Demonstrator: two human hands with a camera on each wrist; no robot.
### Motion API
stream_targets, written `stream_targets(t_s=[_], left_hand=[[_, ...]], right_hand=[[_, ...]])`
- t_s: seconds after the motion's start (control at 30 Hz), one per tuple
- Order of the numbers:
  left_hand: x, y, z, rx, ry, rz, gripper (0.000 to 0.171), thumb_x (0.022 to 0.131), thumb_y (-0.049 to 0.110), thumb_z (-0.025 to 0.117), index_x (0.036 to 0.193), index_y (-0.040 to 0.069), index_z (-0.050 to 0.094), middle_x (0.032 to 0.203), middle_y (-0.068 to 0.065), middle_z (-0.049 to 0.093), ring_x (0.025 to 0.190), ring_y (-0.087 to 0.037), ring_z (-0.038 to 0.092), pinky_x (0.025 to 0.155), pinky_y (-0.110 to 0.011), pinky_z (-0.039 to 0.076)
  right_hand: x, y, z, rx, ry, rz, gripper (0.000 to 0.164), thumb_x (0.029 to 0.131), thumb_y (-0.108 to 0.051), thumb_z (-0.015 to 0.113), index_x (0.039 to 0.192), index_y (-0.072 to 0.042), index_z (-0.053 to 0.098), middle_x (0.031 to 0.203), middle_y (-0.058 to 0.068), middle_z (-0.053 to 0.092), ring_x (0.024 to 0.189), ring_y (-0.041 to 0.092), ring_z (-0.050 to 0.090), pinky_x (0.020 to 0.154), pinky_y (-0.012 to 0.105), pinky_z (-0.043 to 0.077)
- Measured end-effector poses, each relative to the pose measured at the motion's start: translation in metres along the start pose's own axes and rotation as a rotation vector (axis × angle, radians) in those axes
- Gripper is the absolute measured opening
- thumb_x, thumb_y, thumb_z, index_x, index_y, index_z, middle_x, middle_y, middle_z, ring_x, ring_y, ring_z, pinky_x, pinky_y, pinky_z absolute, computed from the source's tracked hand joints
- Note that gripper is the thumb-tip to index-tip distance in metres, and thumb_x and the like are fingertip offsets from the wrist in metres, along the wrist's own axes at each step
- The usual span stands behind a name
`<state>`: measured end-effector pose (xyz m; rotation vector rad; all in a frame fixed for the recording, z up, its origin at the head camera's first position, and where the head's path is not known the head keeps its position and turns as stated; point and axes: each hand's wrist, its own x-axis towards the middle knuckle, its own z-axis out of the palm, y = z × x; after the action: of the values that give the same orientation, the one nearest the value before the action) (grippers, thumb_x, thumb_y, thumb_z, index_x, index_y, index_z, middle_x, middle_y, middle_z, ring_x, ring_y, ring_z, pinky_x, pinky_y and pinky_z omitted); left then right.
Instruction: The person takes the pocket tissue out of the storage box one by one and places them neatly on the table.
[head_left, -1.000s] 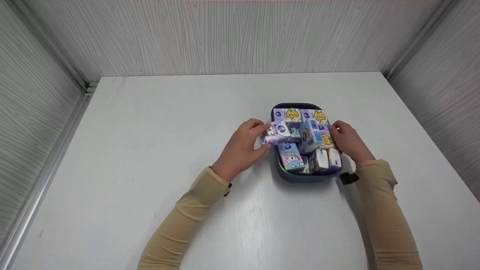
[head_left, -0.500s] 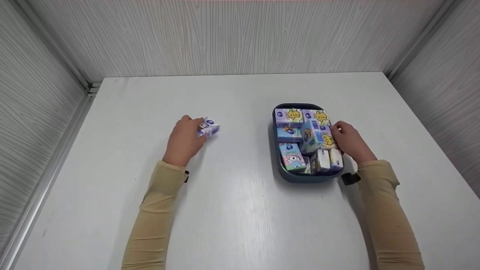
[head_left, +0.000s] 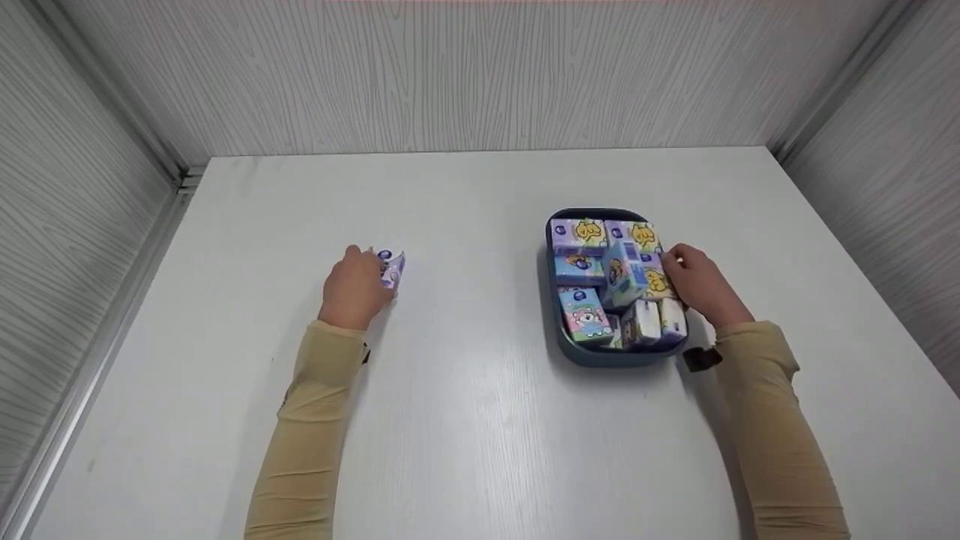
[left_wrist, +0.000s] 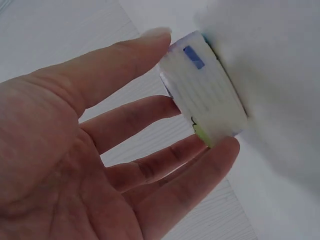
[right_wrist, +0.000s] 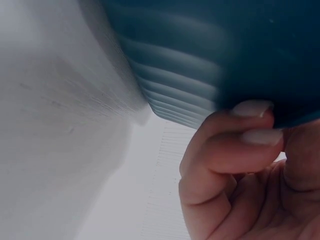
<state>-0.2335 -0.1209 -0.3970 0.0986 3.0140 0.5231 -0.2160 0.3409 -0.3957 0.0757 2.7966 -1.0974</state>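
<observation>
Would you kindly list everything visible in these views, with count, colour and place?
Tissue pack: one, lilac and white, on the table's left part, pinched by the left hand.
Packs in the tray: about nine, lilac, blue, pink and white, some tilted, filling the tray.
Tray: one, dark blue, ribbed outside, right of centre.
Table: one, white.
Walls: pale grey, wood-grain, on three sides.
Left hand: thumb and fingers on the single pack.
Right hand: fingers curled against the tray's right side.
Sleeves: two, tan.
</observation>
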Motion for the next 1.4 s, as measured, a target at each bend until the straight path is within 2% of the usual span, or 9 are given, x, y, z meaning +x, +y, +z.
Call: stream_targets(t_s=[0.17,0.33,0.43,0.67,0.8,0.97,1.13,1.4], left_hand=[[0.003,0.001,0.003,0.026,0.005,-0.013,0.040,0.086,0.008,0.068,0.116,-0.016,0.057,0.110,-0.027,0.050,0.091,-0.037,0.059,0.082,-0.048,0.051],[0.011,-0.001,0.006,0.035,0.029,-0.014,0.036,0.086,0.006,0.067,0.113,-0.017,0.058,0.111,-0.028,0.050,0.091,-0.039,0.060,0.081,-0.047,0.052],[0.018,-0.002,0.007,0.040,0.051,-0.003,0.034,0.087,0.004,0.067,0.112,-0.017,0.058,0.112,-0.029,0.050,0.092,-0.041,0.060,0.082,-0.047,0.052],[0.040,-0.005,0.006,0.064,0.099,0.042,0.030,0.087,0.003,0.064,0.107,-0.018,0.061,0.110,-0.030,0.053,0.092,-0.043,0.061,0.079,-0.048,0.052],[0.050,-0.011,0.006,0.084,0.099,0.053,0.028,0.089,0.002,0.061,0.107,-0.018,0.061,0.110,-0.031,0.053,0.092,-0.043,0.061,0.082,-0.047,0.052],[0.058,-0.017,0.006,0.039,0.084,0.044,0.030,0.089,0.003,0.062,0.112,-0.017,0.059,0.111,-0.030,0.052,0.095,-0.041,0.060,0.086,-0.047,0.049],[0.060,-0.022,0.007,-0.036,0.081,0.031,0.036,0.087,0.004,0.066,0.117,-0.014,0.058,0.113,-0.029,0.050,0.099,-0.041,0.058,0.089,-0.048,0.048],[0.064,-0.025,0.010,-0.081,0.147,0.039,0.033,0.085,0.003,0.069,0.113,-0.012,0.061,0.109,-0.029,0.052,0.095,-0.041,0.060,0.084,-0.049,0.050]], right_hand=[[-0.001,-0.001,0.001,0.003,0.006,-0.007,0.041,0.103,-0.036,0.031,0.106,0.000,0.049,0.081,0.013,0.052,0.055,0.016,0.047,0.049,0.035,0.044],[-0.002,-0.002,0.001,-0.013,0.007,-0.006,0.042,0.103,-0.036,0.031,0.108,0.001,0.049,0.085,0.015,0.053,0.059,0.017,0.049,0.049,0.033,0.043],[-0.003,-0.002,0.000,-0.018,0.009,-0.005,0.042,0.103,-0.036,0.030,0.110,0.001,0.049,0.088,0.015,0.052,0.062,0.018,0.050,0.050,0.031,0.043],[-0.003,-0.002,-0.002,0.000,-0.002,-0.007,0.041,0.103,-0.035,0.030,0.107,0.002,0.048,0.080,0.013,0.052,0.055,0.016,0.048,0.048,0.032,0.043],[-0.002,-0.002,0.000,-0.007,-0.001,0.003,0.042,0.103,-0.036,0.030,0.109,0.002,0.048,0.088,0.015,0.053,0.063,0.017,0.050,0.050,0.030,0.044],[-0.001,-0.002,0.001,-0.012,-0.011,0.013,0.043,0.103,-0.036,0.030,0.112,0.002,0.047,0.091,0.016,0.053,0.067,0.019,0.051,0.053,0.031,0.044],[-0.001,-0.003,0.002,-0.011,-0.010,0.015,0.044,0.103,-0.037,0.030,0.113,0.002,0.048,0.092,0.017,0.053,0.068,0.019,0.051,0.053,0.031,0.045],[-0.003,-0.006,0.001,-0.019,0.004,-0.002,0.043,0.103,-0.035,0.030,0.110,0.003,0.048,0.090,0.017,0.053,0.067,0.018,0.051,0.053,0.032,0.044]])
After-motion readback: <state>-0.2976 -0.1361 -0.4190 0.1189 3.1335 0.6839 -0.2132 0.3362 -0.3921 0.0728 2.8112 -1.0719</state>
